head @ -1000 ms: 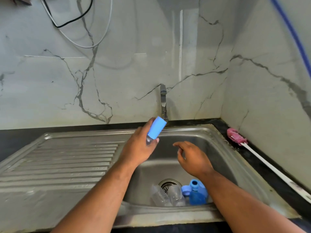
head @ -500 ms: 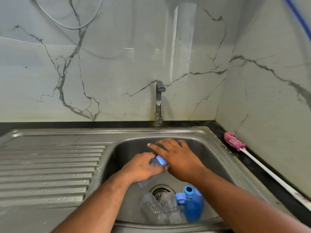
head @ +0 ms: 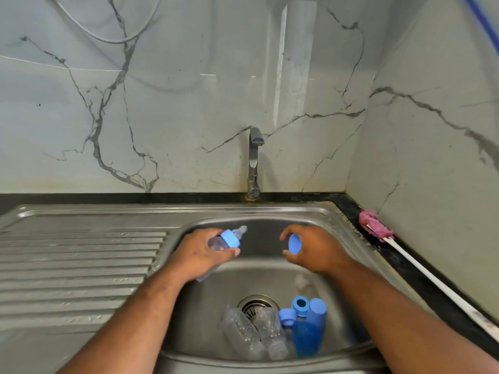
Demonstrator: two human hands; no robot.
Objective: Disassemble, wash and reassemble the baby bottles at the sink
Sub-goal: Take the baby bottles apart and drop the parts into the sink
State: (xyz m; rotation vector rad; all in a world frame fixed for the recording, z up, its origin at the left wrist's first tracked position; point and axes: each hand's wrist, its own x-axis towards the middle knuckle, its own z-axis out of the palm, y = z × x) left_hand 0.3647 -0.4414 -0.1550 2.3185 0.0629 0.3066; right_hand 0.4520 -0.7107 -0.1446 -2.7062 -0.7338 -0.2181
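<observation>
A home kitchen — the left hand [head: 198,255], gripping a clear plastic baby bottle with a blue collar [head: 230,238], and the right hand [head: 317,249], holding a round blue cap [head: 294,243], are over the basin of a stainless-steel sink [head: 270,212] whose ribbed draining board [head: 81,265] runs off left of the left hand. Beyond both hands a chrome tap [head: 253,163] rises from a black stone counter [head: 343,200] against white grey-veined marble wall panels [head: 189,103]. Right of the right hand lies a pink-headed brush with a long white handle [head: 376,228].
</observation>
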